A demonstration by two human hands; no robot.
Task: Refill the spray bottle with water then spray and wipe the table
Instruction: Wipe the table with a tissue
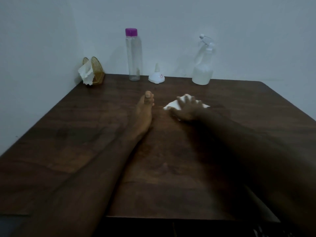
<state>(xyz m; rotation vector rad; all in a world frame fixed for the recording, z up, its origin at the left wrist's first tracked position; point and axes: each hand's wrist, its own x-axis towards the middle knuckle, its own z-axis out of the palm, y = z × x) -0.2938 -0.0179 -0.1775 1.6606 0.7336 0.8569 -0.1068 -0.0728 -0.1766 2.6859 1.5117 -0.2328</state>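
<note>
Your table (pixel 85 134) is running off the frame's left edge. Your blurred right hand (pixel 188 108) is pressing spread fingers on the tissue (pixel 172 105) at centre, half covering it. Your left hand (pixel 144 108) is resting beside it with its fingers hidden, so I cannot tell its grip. The spray bottle (pixel 203 65) is standing upper right.

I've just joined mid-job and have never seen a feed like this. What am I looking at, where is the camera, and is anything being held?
There is no machine here. These are a person's two bare arms, seen by one wide camera worn on the head, looking forward and down. The left hand rests on its edge on the table and holds nothing. The right hand presses a white tissue flat on the wood with spread fingers. Along the wall stand a tissue holder, a clear bottle with a purple cap, a funnel set mouth down, and the spray bottle.
</note>
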